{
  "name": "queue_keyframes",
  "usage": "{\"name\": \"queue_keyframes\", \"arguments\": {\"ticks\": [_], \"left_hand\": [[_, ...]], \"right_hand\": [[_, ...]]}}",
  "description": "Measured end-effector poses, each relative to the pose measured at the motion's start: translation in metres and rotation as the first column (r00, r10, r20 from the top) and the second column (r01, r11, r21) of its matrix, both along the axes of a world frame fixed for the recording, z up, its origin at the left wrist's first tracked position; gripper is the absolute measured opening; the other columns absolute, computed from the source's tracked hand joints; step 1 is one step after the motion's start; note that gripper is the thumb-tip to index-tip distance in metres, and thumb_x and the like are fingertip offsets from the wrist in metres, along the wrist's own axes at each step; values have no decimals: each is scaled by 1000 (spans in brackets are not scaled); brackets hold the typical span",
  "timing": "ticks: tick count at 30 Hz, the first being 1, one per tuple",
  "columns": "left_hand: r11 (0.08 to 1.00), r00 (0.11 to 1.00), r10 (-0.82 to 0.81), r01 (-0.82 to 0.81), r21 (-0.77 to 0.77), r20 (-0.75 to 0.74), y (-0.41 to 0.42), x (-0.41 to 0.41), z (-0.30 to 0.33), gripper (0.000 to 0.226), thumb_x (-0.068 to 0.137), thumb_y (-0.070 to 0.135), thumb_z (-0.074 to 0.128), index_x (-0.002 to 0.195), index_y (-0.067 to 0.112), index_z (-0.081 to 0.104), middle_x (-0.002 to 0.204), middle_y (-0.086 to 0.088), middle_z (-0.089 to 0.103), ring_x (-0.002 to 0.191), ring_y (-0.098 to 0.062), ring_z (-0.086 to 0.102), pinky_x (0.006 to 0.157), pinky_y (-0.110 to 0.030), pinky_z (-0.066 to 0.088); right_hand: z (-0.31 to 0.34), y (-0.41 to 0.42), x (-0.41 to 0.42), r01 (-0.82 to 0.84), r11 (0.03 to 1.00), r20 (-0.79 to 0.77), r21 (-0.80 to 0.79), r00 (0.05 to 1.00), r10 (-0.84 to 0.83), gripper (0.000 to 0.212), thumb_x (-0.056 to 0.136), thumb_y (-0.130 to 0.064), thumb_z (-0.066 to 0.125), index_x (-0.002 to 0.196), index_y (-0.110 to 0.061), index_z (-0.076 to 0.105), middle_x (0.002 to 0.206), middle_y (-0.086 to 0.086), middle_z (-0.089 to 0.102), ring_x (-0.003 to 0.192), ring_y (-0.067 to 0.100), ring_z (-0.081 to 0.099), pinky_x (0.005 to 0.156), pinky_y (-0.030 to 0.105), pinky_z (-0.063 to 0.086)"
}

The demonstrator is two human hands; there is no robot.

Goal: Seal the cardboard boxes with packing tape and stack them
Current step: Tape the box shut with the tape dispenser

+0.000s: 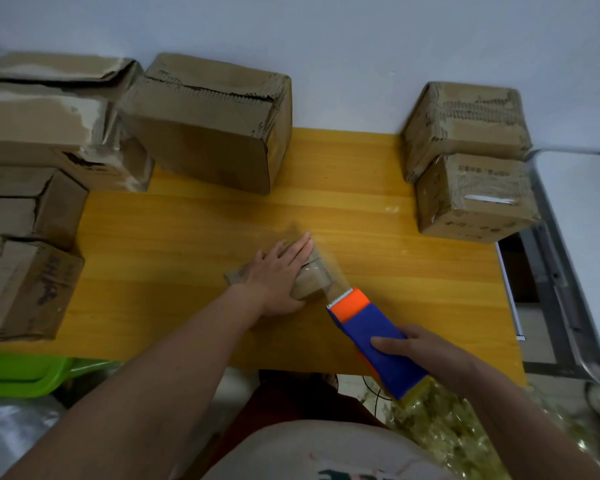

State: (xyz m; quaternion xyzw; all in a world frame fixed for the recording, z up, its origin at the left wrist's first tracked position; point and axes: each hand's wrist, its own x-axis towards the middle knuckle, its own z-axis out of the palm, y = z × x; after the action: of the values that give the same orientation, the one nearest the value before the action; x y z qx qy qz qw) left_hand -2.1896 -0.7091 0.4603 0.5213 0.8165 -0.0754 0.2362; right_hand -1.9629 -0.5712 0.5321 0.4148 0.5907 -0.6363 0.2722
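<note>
1. A single head-worn view looks steeply down and forward from above the person's own torso.
2. It faces the far wall [361, 46] across the yellow desk [194, 223].
3. It sits close: both forearms enter from the bottom edge, and the hands lie near the frame's centre.
4. The wide lens bows straight edges towards the sides.

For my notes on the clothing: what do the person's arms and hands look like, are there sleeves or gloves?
Both forearms are bare up to the frame edge, with no sleeves visible. The left hand and right hand wear no gloves; no rings, watch or bracelets are visible.
</note>
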Motion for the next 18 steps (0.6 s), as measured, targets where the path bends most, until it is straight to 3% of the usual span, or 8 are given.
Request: {"name": "queue_keyframes", "arguments": {"ticks": [3, 6, 9, 11, 13, 18], "left_hand": [[1000, 999, 21, -20, -14, 28, 2, 2, 0, 117, 79, 62, 62, 150, 27, -24, 157, 13, -29, 148, -29, 1, 112, -53, 21], [999, 992, 50, -51, 6, 119, 3, 0, 6, 112, 80, 65, 59, 152, 26, -18, 159, 12, -25, 149, -27, -6, 117, -56, 9], [973, 970, 156, -184, 139, 188, 11, 7, 9, 90, 89, 66, 44, 155, 18, 5, 163, 5, -5, 150, -21, -2, 120, -52, -2], [927, 948, 266, -301, 222, 176, 21, 19, 5, 82, 91, 62, 46, 151, 13, 18, 161, -2, 13, 148, -20, 10, 121, -47, -2], [892, 919, 360, -389, 229, 161, 28, 30, 1, 82, 92, 58, 49, 151, 14, 14, 159, -5, 18, 145, -22, 15, 121, -43, 2], [892, 897, 425, -438, 112, 125, 30, 32, 0, 90, 94, 62, 41, 154, 21, -11, 163, -3, 2, 147, -27, 9, 118, -43, 8]], "right_hand": [[-5, 2, 0, -9, 1000, -3, 10, 1000, 9, 26, 88, -33, 65, 98, -9, 62, 79, 7, 73, 68, 20, 70, 56, 23, 51], [-10, 6, -1, -19, 999, -3, 27, 1000, 19, 25, 87, -35, 66, 97, -12, 63, 80, 3, 73, 71, 19, 70, 59, 23, 53], [-13, 7, -3, -12, 1000, 11, 11, 1000, 12, 28, 86, -34, 67, 100, -10, 63, 86, 9, 73, 76, 27, 71, 65, 32, 56], [-15, 7, -4, -24, 1000, 29, 14, 999, 23, 30, 86, -33, 68, 101, -9, 62, 88, 13, 73, 78, 31, 71, 71, 38, 58], [-16, 7, -5, -38, 999, 45, 25, 998, 37, 31, 85, -33, 69, 102, -8, 62, 89, 13, 73, 79, 31, 71, 74, 41, 58], [-15, 7, -11, -47, 998, 91, 50, 995, 42, 26, 87, -32, 68, 98, -9, 60, 94, 13, 71, 81, 29, 69, 74, 39, 57]]}}
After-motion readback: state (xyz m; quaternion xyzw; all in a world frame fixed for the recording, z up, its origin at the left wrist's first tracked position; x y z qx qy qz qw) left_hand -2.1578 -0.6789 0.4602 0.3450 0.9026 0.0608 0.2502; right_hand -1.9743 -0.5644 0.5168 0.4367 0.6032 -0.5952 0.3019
